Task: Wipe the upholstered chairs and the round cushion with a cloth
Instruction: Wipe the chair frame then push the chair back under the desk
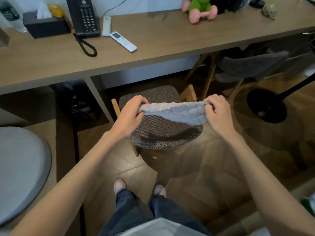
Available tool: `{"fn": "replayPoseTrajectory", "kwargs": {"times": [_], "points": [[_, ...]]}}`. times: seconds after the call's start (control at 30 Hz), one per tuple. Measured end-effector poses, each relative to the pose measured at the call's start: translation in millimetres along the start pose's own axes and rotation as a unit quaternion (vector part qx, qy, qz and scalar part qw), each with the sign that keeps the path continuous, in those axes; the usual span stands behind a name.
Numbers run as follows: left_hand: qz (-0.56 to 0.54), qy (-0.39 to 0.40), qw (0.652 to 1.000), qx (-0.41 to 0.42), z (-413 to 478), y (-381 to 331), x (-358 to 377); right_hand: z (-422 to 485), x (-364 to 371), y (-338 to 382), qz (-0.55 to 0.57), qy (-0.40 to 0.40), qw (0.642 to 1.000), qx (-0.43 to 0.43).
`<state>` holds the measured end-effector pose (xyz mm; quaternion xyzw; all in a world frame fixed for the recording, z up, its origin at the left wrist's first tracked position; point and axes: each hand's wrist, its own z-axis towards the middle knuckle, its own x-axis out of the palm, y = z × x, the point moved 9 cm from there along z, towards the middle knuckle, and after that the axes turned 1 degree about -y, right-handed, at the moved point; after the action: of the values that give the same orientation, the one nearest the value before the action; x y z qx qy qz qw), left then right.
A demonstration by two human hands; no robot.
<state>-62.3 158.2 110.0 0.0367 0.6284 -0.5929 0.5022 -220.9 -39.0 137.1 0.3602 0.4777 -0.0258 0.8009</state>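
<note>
Dark jeans [129, 206], pale shoes [119, 184] (forearms [81, 167] bare).

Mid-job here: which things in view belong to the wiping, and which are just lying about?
Job: grey cloth, pinched by left hand and right hand; brown upholstered chair; grey chair; round cushion.
Lying about: desk phone; white remote; tissue box; green plush toy.

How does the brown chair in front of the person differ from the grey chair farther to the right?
The brown chair has a coarse woven cover; the grey chair has a darker, fuzzy-looking one. The brown chair stands mostly out from the desk, directly below the held cloth; the grey chair is pushed partly under the desk. Both have light wooden legs.
</note>
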Motion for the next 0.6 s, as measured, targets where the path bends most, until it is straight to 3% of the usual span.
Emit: {"fn": "replayPoseTrajectory", "kwargs": {"times": [0.17, 0.37, 0.6], "points": [[-0.074, -0.010, 0.997, -0.026, -39, -11, 34, -41, -8, -41, 0.030, 0.037, 0.999, 0.021], [-0.126, 0.033, 0.981, -0.142, -92, 18, 80, -93, 14, -96, 0.105, 0.125, 0.981, 0.105], [-0.135, 0.033, 0.954, -0.264, -93, 61, 101, -80, 61, -120, 0.045, 0.221, 0.966, 0.126]]}}
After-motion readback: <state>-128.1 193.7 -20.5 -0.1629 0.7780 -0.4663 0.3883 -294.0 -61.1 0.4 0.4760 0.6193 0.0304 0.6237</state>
